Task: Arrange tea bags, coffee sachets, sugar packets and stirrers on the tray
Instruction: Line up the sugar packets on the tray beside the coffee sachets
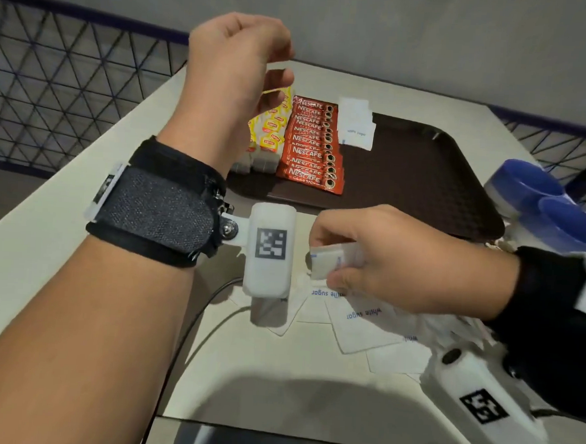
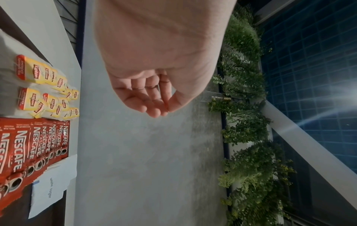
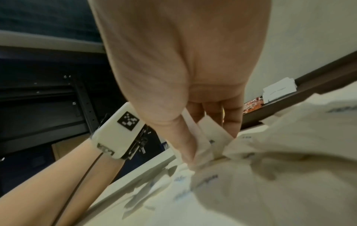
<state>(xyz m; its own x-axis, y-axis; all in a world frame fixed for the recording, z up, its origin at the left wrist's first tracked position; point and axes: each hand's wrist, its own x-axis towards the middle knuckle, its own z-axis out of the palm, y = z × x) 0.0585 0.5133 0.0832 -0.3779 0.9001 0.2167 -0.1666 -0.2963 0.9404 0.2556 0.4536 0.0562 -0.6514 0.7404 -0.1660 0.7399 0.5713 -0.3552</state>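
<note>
Meanwhile, the right hand (image 1: 394,261) pinches sugar packets (image 1: 334,258) while the raised left hand (image 1: 235,69) hangs loosely curled, empty.

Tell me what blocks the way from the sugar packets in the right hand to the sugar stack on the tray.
Nothing visible. The right hand pinches sugar packets near the tray's front edge; bare tray lies before the sugar stack. The left hand hovers leftward, above the tea bags.

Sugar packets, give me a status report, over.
Left hand raised, holding nothing. Right hand pinches sugar packets over loose pile. A few sugar packets already on tray. Nothing blocking.
</note>
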